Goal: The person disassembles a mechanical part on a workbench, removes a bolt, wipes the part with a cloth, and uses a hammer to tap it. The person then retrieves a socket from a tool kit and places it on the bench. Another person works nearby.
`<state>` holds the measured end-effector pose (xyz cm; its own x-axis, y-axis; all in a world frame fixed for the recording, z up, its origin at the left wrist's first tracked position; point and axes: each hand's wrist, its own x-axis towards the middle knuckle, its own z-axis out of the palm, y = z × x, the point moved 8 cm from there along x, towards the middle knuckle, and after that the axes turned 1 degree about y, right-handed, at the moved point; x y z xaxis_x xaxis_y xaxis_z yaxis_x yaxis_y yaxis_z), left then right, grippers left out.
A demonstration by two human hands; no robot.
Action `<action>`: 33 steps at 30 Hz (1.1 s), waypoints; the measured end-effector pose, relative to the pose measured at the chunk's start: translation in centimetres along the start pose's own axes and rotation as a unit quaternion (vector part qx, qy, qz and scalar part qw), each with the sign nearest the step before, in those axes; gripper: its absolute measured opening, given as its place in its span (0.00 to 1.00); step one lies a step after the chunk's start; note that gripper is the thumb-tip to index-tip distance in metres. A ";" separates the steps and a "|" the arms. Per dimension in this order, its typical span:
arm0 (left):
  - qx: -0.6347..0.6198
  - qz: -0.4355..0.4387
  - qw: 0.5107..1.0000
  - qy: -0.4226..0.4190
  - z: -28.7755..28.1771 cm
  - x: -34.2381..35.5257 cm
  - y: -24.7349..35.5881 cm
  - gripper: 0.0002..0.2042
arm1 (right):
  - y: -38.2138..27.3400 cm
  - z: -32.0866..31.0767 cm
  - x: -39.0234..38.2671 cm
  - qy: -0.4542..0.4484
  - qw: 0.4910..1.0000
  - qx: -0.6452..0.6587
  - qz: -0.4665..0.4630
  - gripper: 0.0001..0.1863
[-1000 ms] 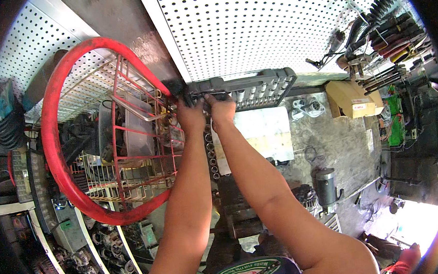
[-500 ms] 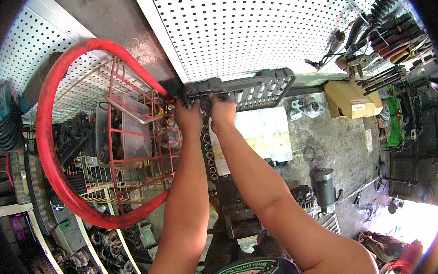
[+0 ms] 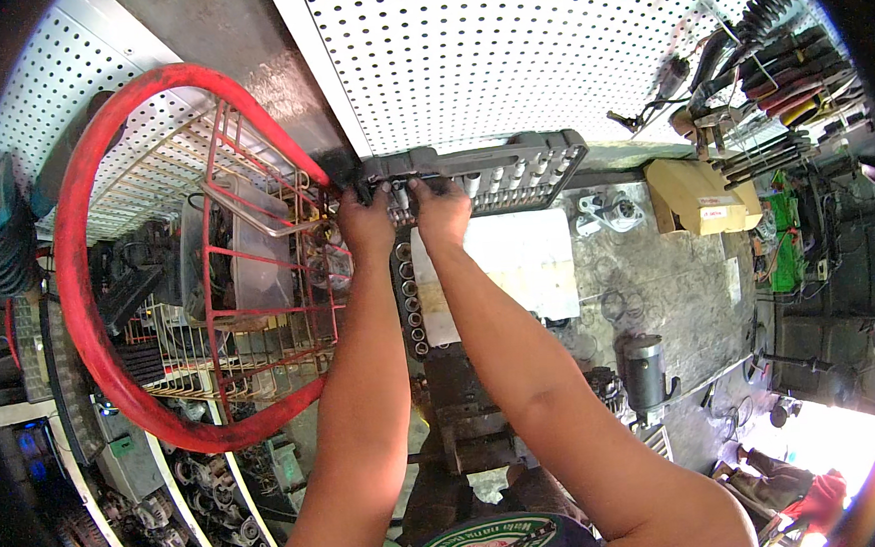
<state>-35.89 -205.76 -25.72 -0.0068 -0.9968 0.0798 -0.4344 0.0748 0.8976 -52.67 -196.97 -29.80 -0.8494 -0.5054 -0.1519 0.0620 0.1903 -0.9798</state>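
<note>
A black socket case stands open against the perforated panel, with silver sockets held in rows inside it. Both my arms reach to its left end. My left hand is closed at the case's left corner, thumb pointing up. To its right, my right hand is closed too, its fingers bent over the case's inner side. Something small and dark lies at the fingertips of each, too hidden to name. Between the hands a few shiny sockets show in the case. Below them a column of loose sockets runs beside a white sheet.
A wire rack with a thick red hoop crowds the left side and holds a clear plastic bin. Rightward on the bench are a metal bracket part, a cardboard box and a grey cylinder. Tools hang at the upper right.
My hands have moved slightly apart, and sockets in the case now show between them. The whole view has shifted a little. The case stays against the panel.
</note>
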 end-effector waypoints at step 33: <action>0.238 0.067 0.969 -0.020 0.6 0.5 0.2 0.26 | 1.8 -2.5 4.5 -0.074 0.974 -0.205 0.068 0.28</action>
<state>-36.51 -206.25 -25.75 -0.1221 -0.9801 0.1566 -0.7937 0.1911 0.5775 -57.71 -196.75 -31.90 -0.7614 -0.5620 -0.3232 -0.0714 0.5682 -0.8198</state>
